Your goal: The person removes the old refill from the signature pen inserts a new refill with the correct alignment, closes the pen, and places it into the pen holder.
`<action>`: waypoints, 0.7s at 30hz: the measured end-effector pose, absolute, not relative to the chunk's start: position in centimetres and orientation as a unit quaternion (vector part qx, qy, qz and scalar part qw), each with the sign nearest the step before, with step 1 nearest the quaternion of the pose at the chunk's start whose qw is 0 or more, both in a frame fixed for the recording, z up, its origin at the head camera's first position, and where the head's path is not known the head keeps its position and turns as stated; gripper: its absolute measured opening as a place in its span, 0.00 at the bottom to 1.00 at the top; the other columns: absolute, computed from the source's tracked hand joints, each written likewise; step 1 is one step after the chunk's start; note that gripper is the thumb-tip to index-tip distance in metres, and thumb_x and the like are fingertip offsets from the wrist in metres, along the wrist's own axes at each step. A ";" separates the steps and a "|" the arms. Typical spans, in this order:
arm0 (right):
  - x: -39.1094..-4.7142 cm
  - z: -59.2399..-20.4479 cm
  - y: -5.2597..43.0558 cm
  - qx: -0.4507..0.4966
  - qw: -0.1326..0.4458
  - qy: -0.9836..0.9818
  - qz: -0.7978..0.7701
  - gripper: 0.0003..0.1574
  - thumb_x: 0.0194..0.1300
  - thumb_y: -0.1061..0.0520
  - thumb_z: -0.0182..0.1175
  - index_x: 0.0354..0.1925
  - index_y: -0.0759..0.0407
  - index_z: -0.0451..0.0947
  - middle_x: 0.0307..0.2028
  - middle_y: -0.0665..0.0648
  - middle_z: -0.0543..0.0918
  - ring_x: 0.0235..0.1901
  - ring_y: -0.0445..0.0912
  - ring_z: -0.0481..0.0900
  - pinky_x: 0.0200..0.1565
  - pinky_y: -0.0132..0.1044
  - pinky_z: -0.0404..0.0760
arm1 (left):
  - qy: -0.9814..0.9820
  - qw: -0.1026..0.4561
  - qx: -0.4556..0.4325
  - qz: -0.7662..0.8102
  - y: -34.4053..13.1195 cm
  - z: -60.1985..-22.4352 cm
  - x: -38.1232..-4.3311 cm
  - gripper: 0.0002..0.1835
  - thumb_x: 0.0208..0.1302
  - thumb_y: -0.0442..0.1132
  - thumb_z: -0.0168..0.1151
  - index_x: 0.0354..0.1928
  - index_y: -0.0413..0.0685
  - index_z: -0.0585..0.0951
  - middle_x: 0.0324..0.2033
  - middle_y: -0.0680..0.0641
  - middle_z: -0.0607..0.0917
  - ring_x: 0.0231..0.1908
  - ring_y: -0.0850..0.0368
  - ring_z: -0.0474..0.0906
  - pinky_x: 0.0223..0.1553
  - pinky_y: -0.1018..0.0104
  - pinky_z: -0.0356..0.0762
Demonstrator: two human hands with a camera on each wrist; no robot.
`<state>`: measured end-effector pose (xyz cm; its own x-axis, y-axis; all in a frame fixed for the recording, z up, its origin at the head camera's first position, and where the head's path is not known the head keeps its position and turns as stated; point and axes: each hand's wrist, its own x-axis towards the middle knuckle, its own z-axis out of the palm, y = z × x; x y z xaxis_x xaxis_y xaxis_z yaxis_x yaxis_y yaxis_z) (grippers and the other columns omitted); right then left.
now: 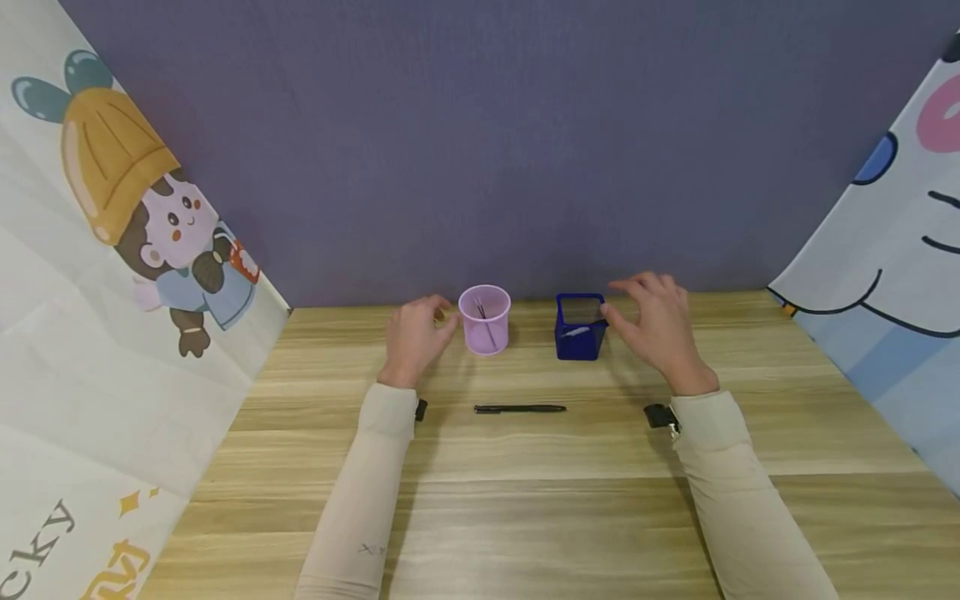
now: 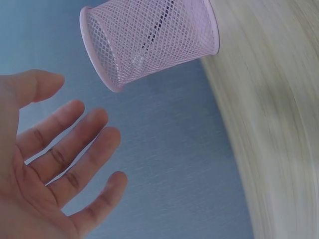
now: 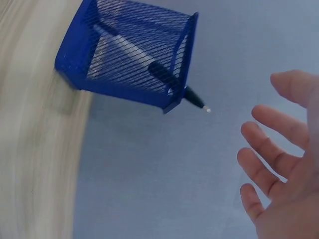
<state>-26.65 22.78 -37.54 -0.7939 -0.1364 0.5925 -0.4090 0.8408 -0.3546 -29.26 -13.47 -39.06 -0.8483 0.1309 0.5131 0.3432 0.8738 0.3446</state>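
My left hand (image 1: 415, 340) is just left of a pink mesh pen cup (image 1: 486, 335). In the left wrist view its fingers are spread and loosely bent, apart from the cup, and they hold nothing. Something thin and dark stands in that cup. On the right, a square blue mesh pen holder (image 1: 577, 348) is upright with a dark-and-light pen (image 3: 164, 74) leaning inside, its end past the rim. My right hand (image 3: 294, 194) is beside the holder, fingers relaxed, with a gap between them in the right wrist view. A black pen (image 1: 519, 408) lies crosswise in front of both containers.
The wood-grain tabletop (image 1: 525, 517) ends at a blue-grey backing panel (image 1: 480, 150) close behind the containers. Sheets with cartoon prints flank the table: a figure in a yellow hat (image 1: 120, 158) at left, a white-and-blue character (image 1: 870, 250) at right.
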 end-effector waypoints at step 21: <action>-25.5 -37.2 20.7 0.226 0.194 -0.920 0.255 0.15 0.72 0.54 0.64 0.50 0.61 0.85 0.36 0.55 0.86 0.31 0.46 0.79 0.34 0.41 0.77 | -0.943 0.110 -0.219 -0.226 -13.0 -38.4 -28.4 0.11 0.64 0.45 0.68 0.25 0.52 0.82 0.21 0.54 0.82 0.24 0.59 0.74 0.28 0.66 0.72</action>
<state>-25.47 20.68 -37.19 -0.8221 -0.3165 0.4733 -0.5153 0.7672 -0.3819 -28.45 -12.96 -38.41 -0.8801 0.3635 0.3055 0.4624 0.8022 0.3777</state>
